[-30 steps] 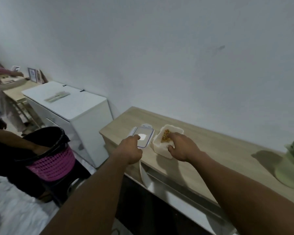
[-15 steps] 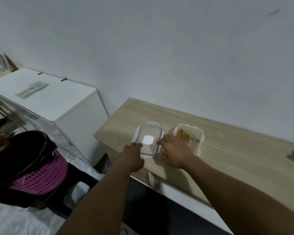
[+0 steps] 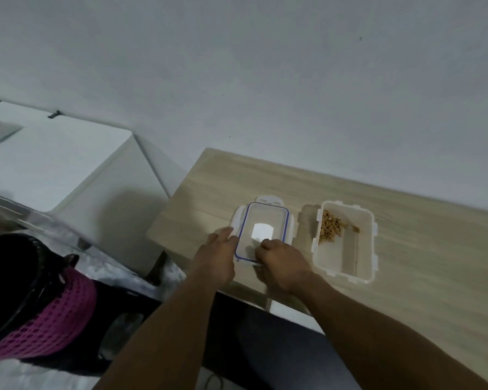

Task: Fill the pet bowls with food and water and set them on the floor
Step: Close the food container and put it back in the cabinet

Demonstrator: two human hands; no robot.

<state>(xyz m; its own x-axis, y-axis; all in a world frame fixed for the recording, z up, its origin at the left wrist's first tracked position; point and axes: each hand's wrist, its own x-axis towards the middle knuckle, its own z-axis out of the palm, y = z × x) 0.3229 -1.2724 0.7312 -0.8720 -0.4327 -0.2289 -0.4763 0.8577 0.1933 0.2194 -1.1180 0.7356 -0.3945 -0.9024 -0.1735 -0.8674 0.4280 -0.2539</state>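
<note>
Clear plastic, likely light, stiff, slick: take lid (image 3: 265,218) by the rim pinched under curled fingers of right hand (image 3: 282,266); steady side flap touching straight fingers of left hand (image 3: 217,260).

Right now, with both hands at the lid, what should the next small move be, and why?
Probably lift the lid and carry it right, over the open container. The right hand grips its near edge, the left hand touches its left side, and the container stands uncovered with a little food inside.
</note>
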